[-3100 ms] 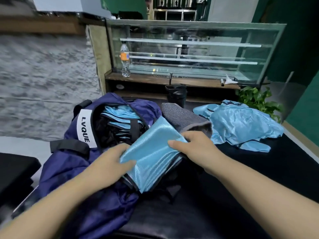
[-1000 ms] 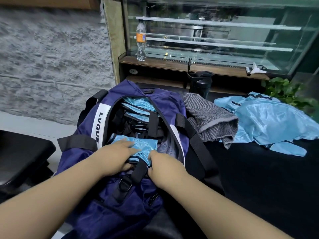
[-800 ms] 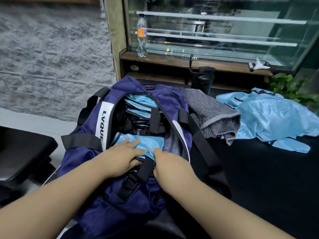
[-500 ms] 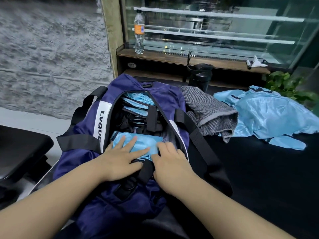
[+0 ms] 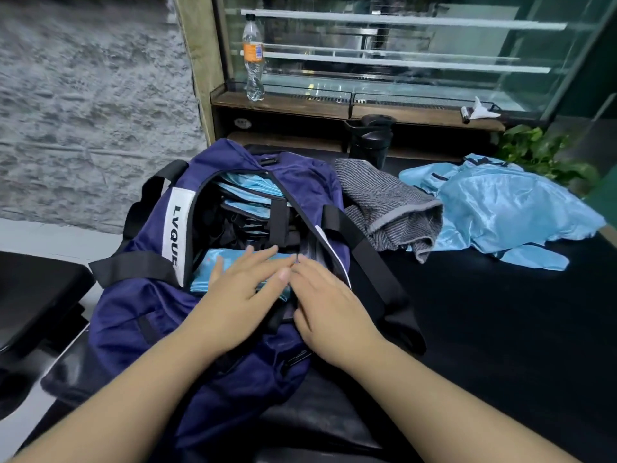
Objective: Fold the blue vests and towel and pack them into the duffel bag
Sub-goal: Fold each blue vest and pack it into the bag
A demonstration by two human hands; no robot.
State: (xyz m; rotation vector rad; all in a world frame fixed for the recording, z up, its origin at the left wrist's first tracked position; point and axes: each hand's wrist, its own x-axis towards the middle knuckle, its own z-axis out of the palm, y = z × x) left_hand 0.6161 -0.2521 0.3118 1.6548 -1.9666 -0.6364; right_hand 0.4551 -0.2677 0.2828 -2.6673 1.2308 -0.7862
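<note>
A navy duffel bag (image 5: 133, 315) with a white LVQUE label lies open on the black table. Folded light blue vests (image 5: 247, 185) are stacked at its far end. Another folded blue vest (image 5: 210, 265) lies at the near end of the opening, and my left hand (image 5: 240, 292) presses flat on it with straight fingers. My right hand (image 5: 327, 309) rests flat beside it at the bag's near rim, fingertips at the vest's right edge. A grey striped towel (image 5: 384, 202) lies folded just right of the bag. Unfolded blue vests (image 5: 507, 208) are heaped further right.
A black shaker bottle (image 5: 370, 138) stands behind the towel. A glass display case (image 5: 400, 55) with a water bottle (image 5: 253, 58) on its wooden ledge runs along the back. A green plant (image 5: 541, 152) sits at far right; a black stool (image 5: 30, 295) stands left.
The folded vest went from held above the table into the bag's near end. Both hands uncurled from gripping it and now lie flat on it.
</note>
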